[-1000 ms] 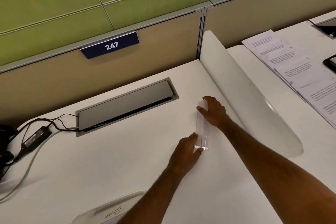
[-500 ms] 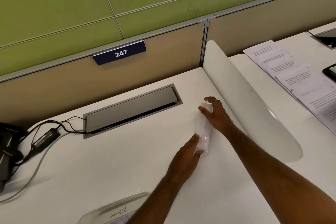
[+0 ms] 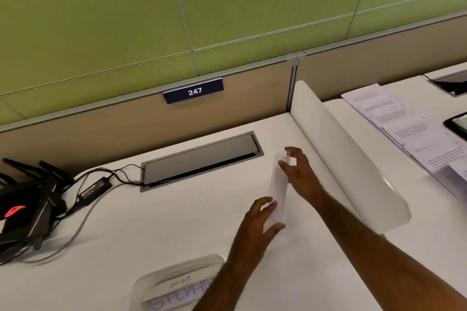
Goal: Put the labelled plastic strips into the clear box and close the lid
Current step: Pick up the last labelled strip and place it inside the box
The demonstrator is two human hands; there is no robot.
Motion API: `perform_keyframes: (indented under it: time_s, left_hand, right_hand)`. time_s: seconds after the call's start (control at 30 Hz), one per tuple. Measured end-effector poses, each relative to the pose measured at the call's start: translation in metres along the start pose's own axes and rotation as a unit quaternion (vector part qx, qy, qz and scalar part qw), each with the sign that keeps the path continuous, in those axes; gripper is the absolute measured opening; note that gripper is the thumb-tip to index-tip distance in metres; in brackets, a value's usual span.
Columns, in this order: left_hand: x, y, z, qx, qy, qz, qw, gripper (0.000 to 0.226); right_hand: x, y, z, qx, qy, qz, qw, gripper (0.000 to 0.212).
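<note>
A long clear plastic strip (image 3: pixel 279 184) with faint writing is lifted off the white desk (image 3: pixel 151 230), held between both hands. My left hand (image 3: pixel 255 227) grips its near end with thumb and fingers. My right hand (image 3: pixel 300 174) holds its far end with the fingertips. At the bottom edge stands the clear box (image 3: pixel 177 283), open-topped, with labelled strips inside that show handwritten names; my left forearm hides its right part. I cannot see a lid.
A grey cable hatch (image 3: pixel 202 159) is set into the desk at the back. A power adapter (image 3: pixel 94 189) with cables and a black router (image 3: pixel 27 207) lie at left. A white curved divider (image 3: pixel 346 156) stands right, with printed papers (image 3: pixel 404 129) beyond.
Both hands have raised the strip from the desk surface and tilted it; the left hand's fingers now wrap its near end. The camera view has shifted left and down.
</note>
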State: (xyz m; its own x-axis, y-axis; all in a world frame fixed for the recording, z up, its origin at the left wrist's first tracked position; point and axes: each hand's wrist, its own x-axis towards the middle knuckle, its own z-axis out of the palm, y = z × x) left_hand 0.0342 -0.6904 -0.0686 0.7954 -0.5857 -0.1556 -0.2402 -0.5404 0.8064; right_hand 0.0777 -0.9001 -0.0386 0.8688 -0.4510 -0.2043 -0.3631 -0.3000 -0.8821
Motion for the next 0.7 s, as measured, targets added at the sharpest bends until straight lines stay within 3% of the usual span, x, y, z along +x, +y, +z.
perform_keyframes:
  time_s: [0.43,0.7]
  left_hand:
    - [-0.064,0.027,-0.049,-0.005,0.119,0.036,0.992,0.056]
    - [-0.110,0.036,-0.073,0.022,0.148,0.055,0.987,0.055]
  right_hand:
    - [-0.065,-0.054,0.037,0.141,-0.044,0.036,0.988,0.062]
    - [-0.120,-0.065,0.060,0.217,-0.126,0.052,0.967,0.049]
